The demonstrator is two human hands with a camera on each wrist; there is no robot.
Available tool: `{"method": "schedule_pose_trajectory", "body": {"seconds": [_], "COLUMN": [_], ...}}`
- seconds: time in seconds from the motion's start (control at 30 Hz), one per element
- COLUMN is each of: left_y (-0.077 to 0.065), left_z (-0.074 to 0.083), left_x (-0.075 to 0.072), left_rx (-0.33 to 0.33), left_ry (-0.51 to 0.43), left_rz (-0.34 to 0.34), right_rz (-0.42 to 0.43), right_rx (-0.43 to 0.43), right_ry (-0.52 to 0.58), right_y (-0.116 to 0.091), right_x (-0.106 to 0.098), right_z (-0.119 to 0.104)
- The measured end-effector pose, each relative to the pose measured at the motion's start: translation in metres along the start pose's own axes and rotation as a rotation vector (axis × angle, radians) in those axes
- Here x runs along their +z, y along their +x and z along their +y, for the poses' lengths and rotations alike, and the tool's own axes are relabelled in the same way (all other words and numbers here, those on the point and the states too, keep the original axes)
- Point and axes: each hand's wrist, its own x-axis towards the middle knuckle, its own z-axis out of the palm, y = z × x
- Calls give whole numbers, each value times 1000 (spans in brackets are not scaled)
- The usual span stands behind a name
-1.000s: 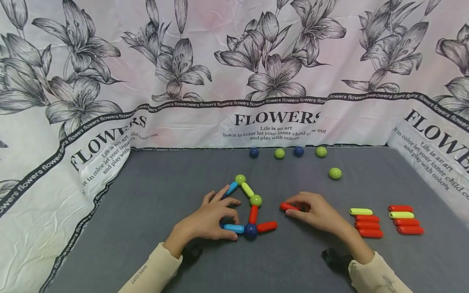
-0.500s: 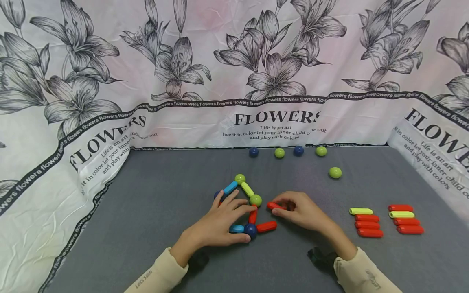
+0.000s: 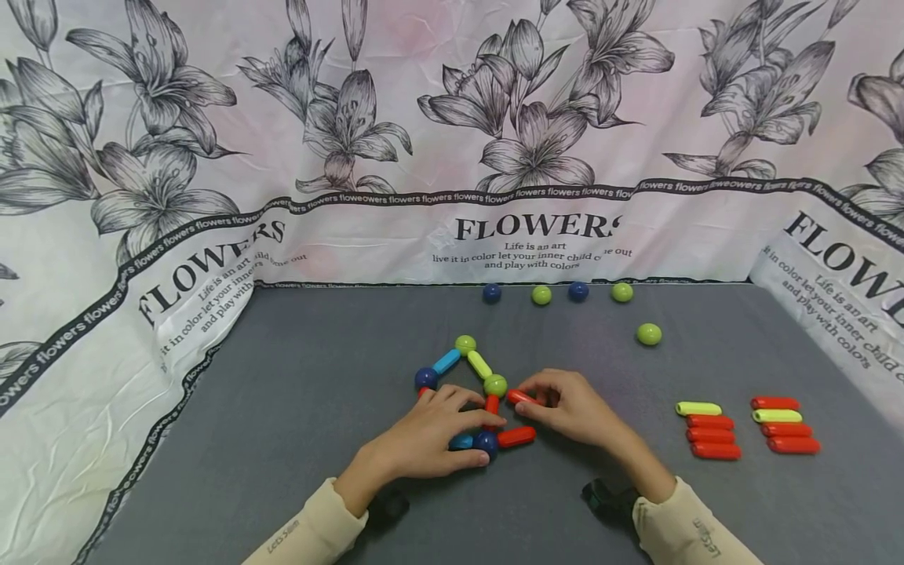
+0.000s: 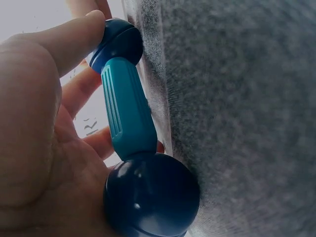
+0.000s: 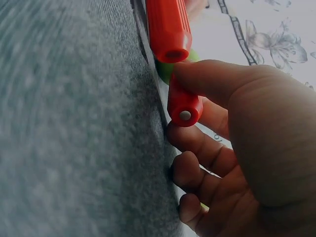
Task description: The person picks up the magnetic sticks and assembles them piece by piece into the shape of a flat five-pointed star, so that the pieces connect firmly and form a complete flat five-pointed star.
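A ring of coloured rods and balls lies on the grey table (image 3: pixel 339 337). My left hand (image 3: pixel 431 435) arches over its lower left and holds the front dark blue ball (image 3: pixel 486 442) between thumb and fingers. In the left wrist view a light blue rod (image 4: pixel 128 106) joins that ball to another dark blue ball (image 4: pixel 153 192) by the palm. My right hand (image 3: pixel 568 404) pinches a red rod (image 3: pixel 521 397) beside the green ball (image 3: pixel 496 385); a metal dot shows in the rod's end (image 5: pixel 185 115). Another red rod (image 3: pixel 517 437) sticks out rightward from the front ball.
Loose rods lie in two stacks at right, a left stack (image 3: pixel 710 434) and a right stack (image 3: pixel 787 429), red with one yellow-green each. Along the back edge sit blue and green balls (image 3: pixel 541 295), with a green ball (image 3: pixel 649 334) nearer. A flowered cloth (image 3: pixel 395 235) hangs behind.
My right hand has brought its red rod left to the green ball. My left hand has shifted right along the ring, from the light blue rod to the front blue ball.
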Motion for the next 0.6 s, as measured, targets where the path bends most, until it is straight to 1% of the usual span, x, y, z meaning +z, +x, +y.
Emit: {"method": "schedule_pose_trajectory", "body": {"seconds": [0.23, 0.6], "left_y": [0, 0], "left_z": [0, 0], "left_x": [0, 0], "left_rx": [-2, 0], "left_ry": [-5, -11], "left_rz": [-10, -5], "right_rz": [-3, -20], "right_rx": [24, 100], "right_ry": [-10, 12], "right_y": [0, 0], "right_x": [1, 4], "right_z": [0, -1]}}
